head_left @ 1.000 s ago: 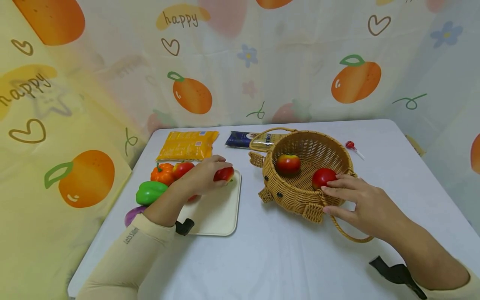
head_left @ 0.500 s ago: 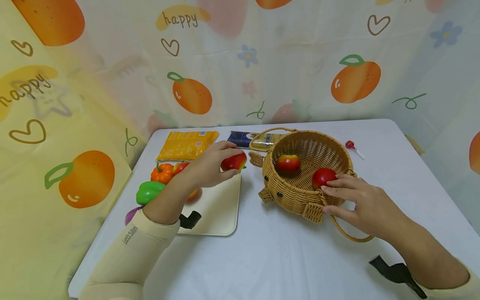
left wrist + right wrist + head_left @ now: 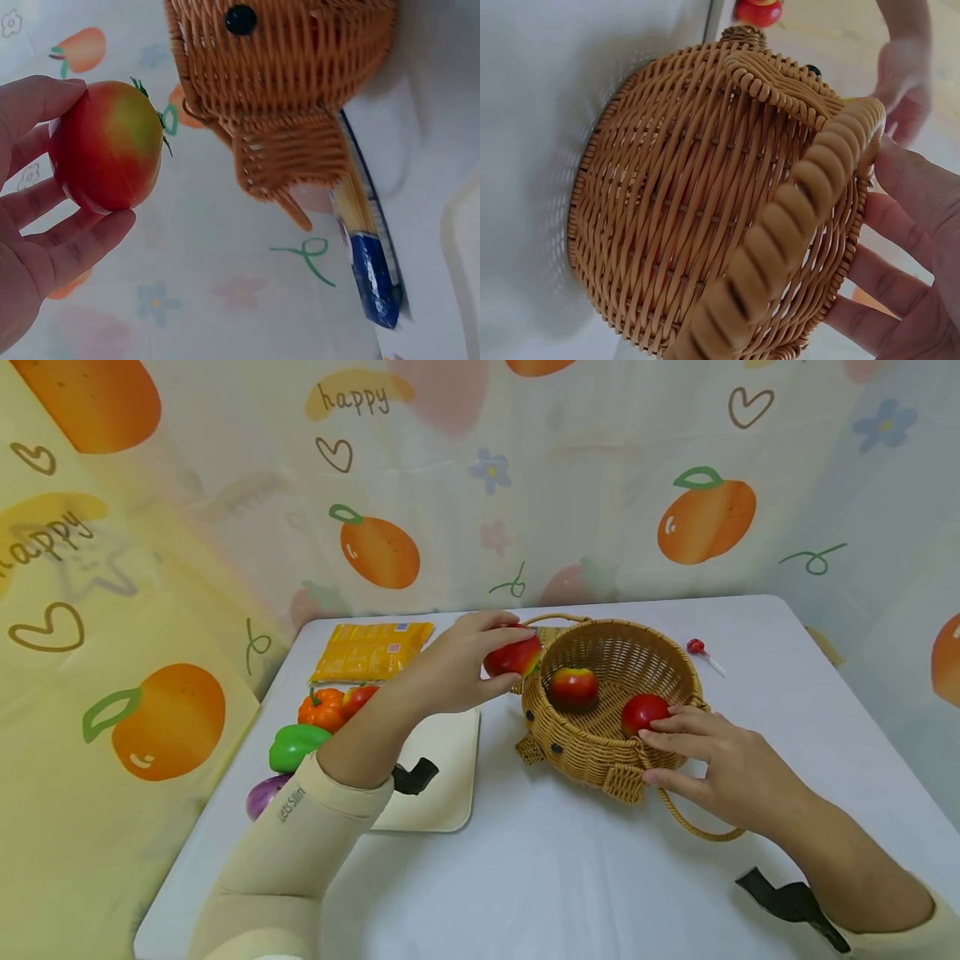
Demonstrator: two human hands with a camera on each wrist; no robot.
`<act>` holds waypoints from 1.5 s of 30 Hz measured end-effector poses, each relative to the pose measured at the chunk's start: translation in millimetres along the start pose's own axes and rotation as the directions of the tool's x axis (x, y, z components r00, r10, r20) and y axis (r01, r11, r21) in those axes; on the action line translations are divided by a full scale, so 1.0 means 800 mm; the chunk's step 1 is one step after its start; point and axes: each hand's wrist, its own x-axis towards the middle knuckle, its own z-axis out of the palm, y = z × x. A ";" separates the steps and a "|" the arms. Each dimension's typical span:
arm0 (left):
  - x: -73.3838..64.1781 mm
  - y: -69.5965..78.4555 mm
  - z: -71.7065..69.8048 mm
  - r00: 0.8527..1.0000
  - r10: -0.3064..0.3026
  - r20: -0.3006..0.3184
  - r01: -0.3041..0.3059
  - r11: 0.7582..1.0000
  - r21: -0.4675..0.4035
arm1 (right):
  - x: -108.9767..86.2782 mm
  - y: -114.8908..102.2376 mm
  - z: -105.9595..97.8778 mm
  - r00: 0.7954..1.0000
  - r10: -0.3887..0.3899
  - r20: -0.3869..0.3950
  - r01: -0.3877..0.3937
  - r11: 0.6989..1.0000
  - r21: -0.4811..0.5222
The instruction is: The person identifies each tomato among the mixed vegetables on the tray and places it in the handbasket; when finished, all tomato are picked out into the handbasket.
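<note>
My left hand (image 3: 465, 662) holds a red tomato (image 3: 109, 146) with a yellow-green top and green leaves, at the left rim of the wicker basket (image 3: 588, 756). Thumb and fingers grip the tomato's sides, as the left wrist view shows. Inside the basket lie two red fruits: one with a yellow top (image 3: 573, 687) at the left, and a plain red one (image 3: 643, 713) beside my right fingers. My right hand (image 3: 716, 764) grips the basket's right rim near the rope-like handle (image 3: 780, 232), thumb outside and fingers over the edge.
A cream tray (image 3: 442, 777) lies left of the basket, partly behind my left arm. Beyond it are an orange pumpkin-shaped vegetable (image 3: 322, 709), a green pepper (image 3: 296, 747), a purple vegetable (image 3: 266, 795) and a yellow packet (image 3: 372, 652). A lollipop (image 3: 697, 647) lies behind right; a blue packet (image 3: 375, 277) sits behind the basket.
My left hand has carried the tomato from above the tray rightward and away from me to the basket's left rim. My right hand has stayed on the basket.
</note>
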 end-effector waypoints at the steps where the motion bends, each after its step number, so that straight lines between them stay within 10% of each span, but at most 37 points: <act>1: 0.003 0.004 0.000 1.000 0.008 0.005 -0.008 1.000 -0.008 | 0.000 0.000 0.000 1.000 0.003 0.001 -0.003 1.000 -0.001; 23: 0.052 0.044 0.061 0.980 0.152 0.131 -0.162 0.984 0.071 | -0.003 -0.003 0.005 1.000 -0.003 -0.004 0.003 1.000 0.000; 45: 0.042 0.042 0.056 0.979 0.132 0.156 -0.142 0.989 0.051 | -0.001 0.002 0.000 1.000 -0.010 -0.006 0.010 1.000 -0.003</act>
